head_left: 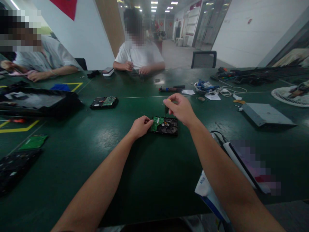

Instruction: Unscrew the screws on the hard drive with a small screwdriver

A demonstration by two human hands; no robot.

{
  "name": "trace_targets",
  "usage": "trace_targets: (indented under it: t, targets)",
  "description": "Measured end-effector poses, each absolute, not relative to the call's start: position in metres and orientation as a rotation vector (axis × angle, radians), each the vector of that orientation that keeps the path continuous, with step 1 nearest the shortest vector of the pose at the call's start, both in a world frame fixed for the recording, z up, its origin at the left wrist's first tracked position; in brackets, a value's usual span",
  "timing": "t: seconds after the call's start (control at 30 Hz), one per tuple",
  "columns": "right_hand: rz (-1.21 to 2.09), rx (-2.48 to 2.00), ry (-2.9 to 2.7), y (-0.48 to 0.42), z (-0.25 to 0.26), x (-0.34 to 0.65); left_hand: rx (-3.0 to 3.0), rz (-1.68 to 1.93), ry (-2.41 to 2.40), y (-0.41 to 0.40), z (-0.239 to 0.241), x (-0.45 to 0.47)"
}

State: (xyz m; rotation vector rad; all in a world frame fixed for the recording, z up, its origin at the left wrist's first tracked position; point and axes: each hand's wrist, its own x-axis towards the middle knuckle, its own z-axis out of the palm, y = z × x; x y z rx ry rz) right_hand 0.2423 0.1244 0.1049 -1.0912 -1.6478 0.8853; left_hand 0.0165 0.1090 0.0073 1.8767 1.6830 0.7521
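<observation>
A hard drive (171, 127) lies flat on the green table, its green circuit board (158, 124) facing up on the left part. My left hand (141, 126) grips the drive's left end between thumb and fingers. Above the drive, my right hand (180, 108) is closed around a small screwdriver (166, 109) with a dark handle and a yellowish top. The screwdriver stands nearly upright, and its thin shaft points down at the board's right edge. Whether the tip sits in a screw is too small to tell.
Another hard drive (104, 102) lies at back left; a loose green board (33, 142) and a black drive (18, 169) lie at left. A grey metal box (266, 114) and tangled cables (206, 87) are at right. Two people sit across the table (120, 187).
</observation>
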Motion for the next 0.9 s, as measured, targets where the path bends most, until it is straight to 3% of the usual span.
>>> trace_targets:
  t: [0.9]
  targets:
    - [1.014, -1.009, -1.679, 0.1256, 0.1049, 0.2413, 1.843, 0.756, 1.688, 0.1098, 0.0041, 0.0174]
